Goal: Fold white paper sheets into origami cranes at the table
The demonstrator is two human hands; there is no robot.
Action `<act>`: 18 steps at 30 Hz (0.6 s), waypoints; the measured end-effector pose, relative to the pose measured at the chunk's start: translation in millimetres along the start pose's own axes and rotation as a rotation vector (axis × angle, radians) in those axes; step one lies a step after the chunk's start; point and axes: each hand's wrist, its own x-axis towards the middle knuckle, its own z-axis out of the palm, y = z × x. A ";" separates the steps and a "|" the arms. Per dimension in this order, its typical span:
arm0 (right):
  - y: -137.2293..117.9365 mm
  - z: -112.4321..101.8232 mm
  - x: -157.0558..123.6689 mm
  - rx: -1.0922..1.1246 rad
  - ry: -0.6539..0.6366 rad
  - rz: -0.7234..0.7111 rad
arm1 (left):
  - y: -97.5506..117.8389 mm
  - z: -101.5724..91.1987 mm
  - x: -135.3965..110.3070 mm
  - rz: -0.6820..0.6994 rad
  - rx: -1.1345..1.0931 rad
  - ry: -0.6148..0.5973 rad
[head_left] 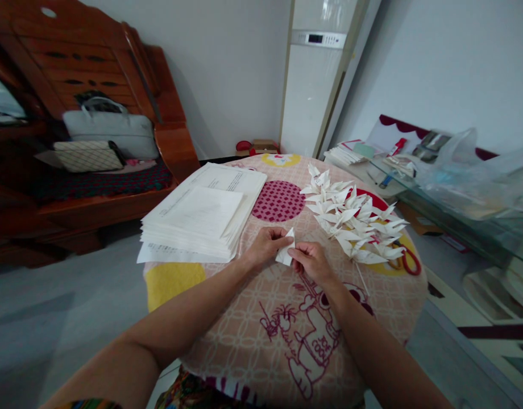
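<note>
Between my two hands is a small piece of folded white paper point(286, 254), held a little above the patterned tablecloth point(240, 318). My left hand point(268, 245) pinches its upper left side. The lower right edge is gripped by my right hand point(311, 261), thumb on top. To the right lie several white folded paper cranes point(351, 213) in a cluster. On the left side of the table sits a thick stack of printed paper sheets point(193, 227), with smaller white sheets point(206, 207) on top.
Red-handled scissors point(410, 261) lie at the table's right edge, partly under the cranes. A glass-topped stand point(440, 204) with plastic bags point(461, 165) and papers is at the right. A wooden bench point(116, 187) carrying a grey bag point(112, 133) stands at the left.
</note>
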 end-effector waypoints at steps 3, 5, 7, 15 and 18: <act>1.8 0.6 2.3 0.006 0.006 0.029 | -2.7 1.0 3.6 0.009 -0.006 0.028; 1.3 1.2 5.0 0.020 0.011 0.054 | -3.8 0.2 7.3 0.034 0.007 0.060; -1.1 1.3 9.3 0.044 0.001 0.105 | -3.8 -1.8 12.3 0.063 0.020 0.074; -7.2 -0.5 36.5 0.057 0.001 0.203 | 0.3 -11.7 34.8 0.009 0.019 0.015; -5.7 -0.3 40.3 0.052 -0.021 0.200 | -2.5 -11.7 39.0 0.011 -0.003 0.069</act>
